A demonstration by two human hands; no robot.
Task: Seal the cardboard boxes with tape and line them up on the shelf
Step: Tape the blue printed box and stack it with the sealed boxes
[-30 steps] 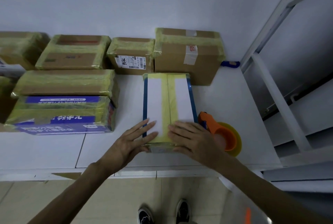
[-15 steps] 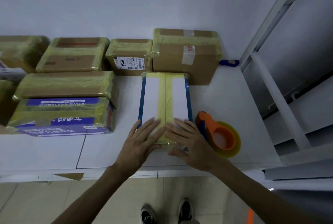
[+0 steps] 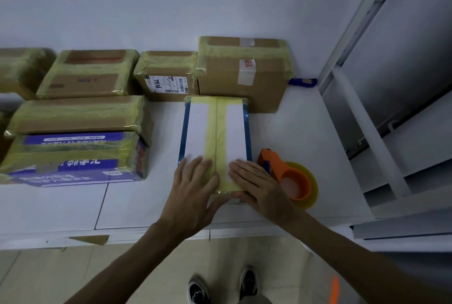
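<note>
centre: box point(image 3: 216, 142) on shelf point(image 3: 127, 203) | right of it: tape dispenser point(image 3: 291, 179) | upper left: taped boxes point(image 3: 88, 74) behind

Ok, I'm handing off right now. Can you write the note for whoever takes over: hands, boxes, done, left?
Left hand: flat on the near end of the white blue-edged box, left of the seam.
Right hand: flat on the same end, right of the seam.
Box lies on the shelf, far end by the large cardboard box; tape dispenser lies unheld at its right.
Done: yellow tape along the top seam; other taped boxes stand behind and left.
Left: probably smooth the tape end, then line this box up.
</note>
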